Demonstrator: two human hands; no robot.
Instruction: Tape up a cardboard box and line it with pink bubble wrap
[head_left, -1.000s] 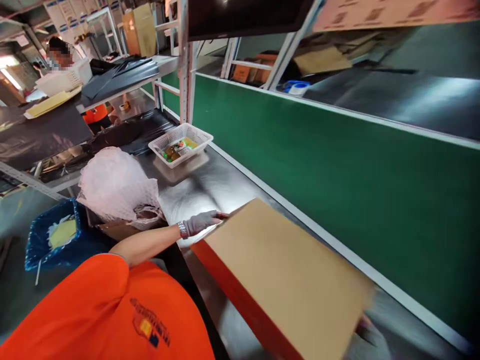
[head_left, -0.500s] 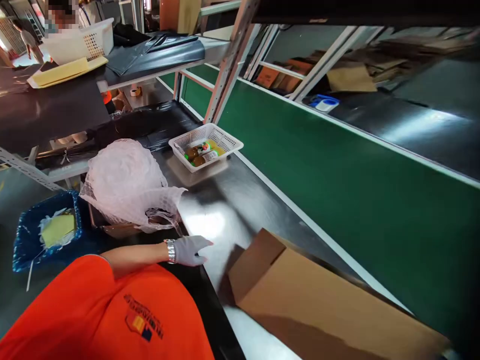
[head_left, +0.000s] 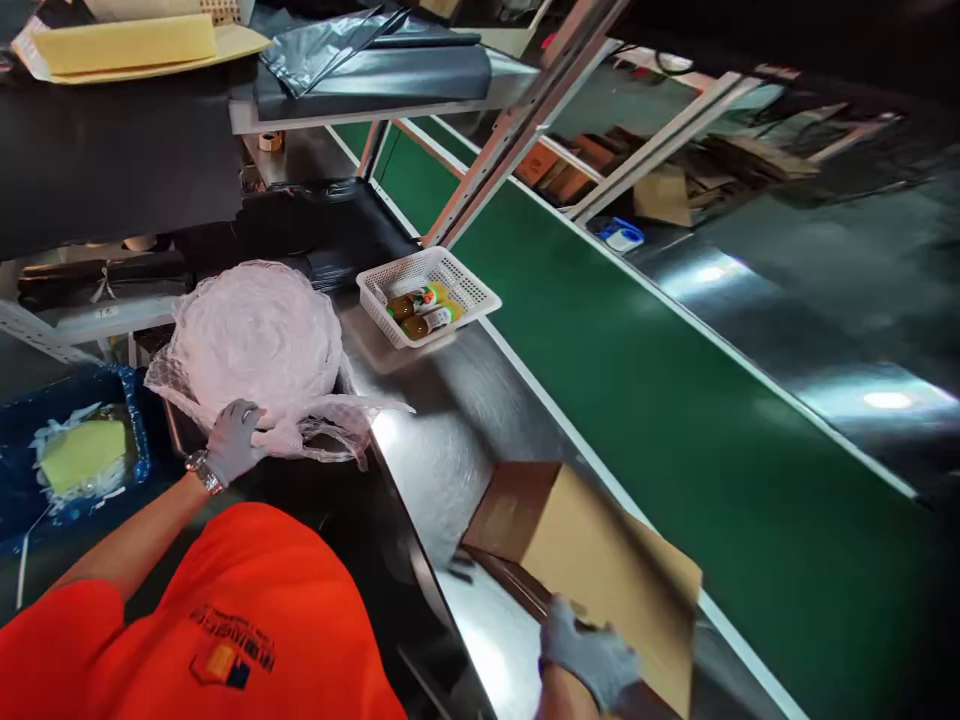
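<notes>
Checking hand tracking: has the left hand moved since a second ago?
Yes. The left hand left the cardboard box on the steel table and now rests on the foam netting roll, left of the table.

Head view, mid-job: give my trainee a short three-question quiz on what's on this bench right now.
1. True or false: the left hand rests on the roll of foam netting.
2. What does the right hand grip?
A. the white basket
B. the cardboard box
C. the blue bin
3. Fill in: the white basket stands on the steel table, beside the ____ conveyor belt.

Key:
1. True; the gloved fingers lie on the netting's lower edge.
2. B; it holds the box's near edge.
3. green
</notes>
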